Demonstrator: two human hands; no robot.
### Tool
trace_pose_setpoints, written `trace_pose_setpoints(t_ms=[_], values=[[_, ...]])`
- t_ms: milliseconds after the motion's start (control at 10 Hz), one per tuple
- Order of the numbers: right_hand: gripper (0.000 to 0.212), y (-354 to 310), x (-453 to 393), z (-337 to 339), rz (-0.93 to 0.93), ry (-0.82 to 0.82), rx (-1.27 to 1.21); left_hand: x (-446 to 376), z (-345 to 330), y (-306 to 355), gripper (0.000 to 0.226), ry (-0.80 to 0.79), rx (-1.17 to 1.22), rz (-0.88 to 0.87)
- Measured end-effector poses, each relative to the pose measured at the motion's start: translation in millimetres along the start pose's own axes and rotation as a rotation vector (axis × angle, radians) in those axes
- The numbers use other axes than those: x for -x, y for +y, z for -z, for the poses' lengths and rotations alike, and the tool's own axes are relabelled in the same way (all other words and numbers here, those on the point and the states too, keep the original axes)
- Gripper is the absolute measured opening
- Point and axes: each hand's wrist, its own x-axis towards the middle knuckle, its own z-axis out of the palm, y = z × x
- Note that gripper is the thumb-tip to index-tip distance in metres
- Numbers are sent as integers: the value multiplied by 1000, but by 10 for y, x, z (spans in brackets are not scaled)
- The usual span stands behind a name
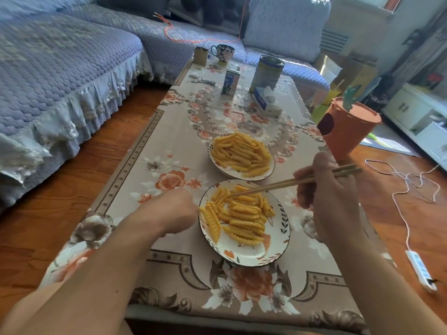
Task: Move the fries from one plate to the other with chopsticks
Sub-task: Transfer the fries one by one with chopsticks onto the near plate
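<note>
Wooden chopsticks [297,181] are sitting gripped in the right hand [331,189], their tips reaching down to the fries [238,216] at the far edge of the near plate [278,238]. The left hand [169,212] is resting on the table [169,131] just left of that plate, fingers curled under; whether it is touching the rim I cannot tell. Just beyond, the far plate [219,165] is carrying its own pile of fries [242,153]. Further off are standing a carton [231,82], a tin [266,72], a tissue box [266,102] and a mug [223,52].
</note>
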Motion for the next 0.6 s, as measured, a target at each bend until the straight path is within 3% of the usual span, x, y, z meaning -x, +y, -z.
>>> trace_pose_setpoints(t_ms=[200,400,600], values=[[51,171,244,35,13,-88,90,86,-72,38,15,23,-68,-12],[47,112,31,71,7,29,17,205,-89,75,25,69,-27,13],[45,133,-301,-172,84,-22,71,164,-98,113,33,89,-260,-83]])
